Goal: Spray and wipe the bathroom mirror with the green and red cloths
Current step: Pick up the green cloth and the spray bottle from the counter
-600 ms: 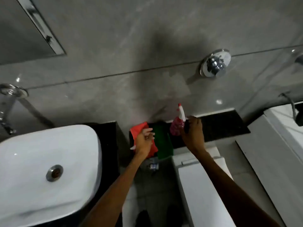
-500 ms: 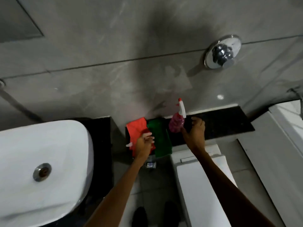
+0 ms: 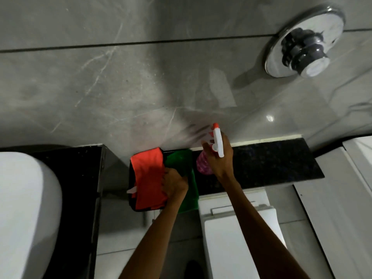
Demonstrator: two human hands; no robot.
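Note:
A red cloth (image 3: pixel 149 178) and a green cloth (image 3: pixel 181 160) lie side by side at the left end of a black stone ledge (image 3: pixel 271 164). My left hand (image 3: pixel 175 184) rests on both, its fingers curled over the seam between them. A pink spray bottle (image 3: pixel 203 166) with a white trigger head and a red nozzle stands just right of the green cloth. My right hand (image 3: pixel 220 158) is wrapped around its neck below the trigger. The mirror is out of view.
A white basin (image 3: pixel 26 214) sits on a black counter at the left. Below the ledge is a white toilet cistern (image 3: pixel 237 238). A chrome wall valve (image 3: pixel 304 45) juts from the grey tiled wall at the upper right. A white fixture edge shows at far right.
My right hand has closed around the spray bottle's neck, where before it was beside the bottle. My left hand slid right onto the seam between the cloths. The view moved closer and the mirror left the frame.

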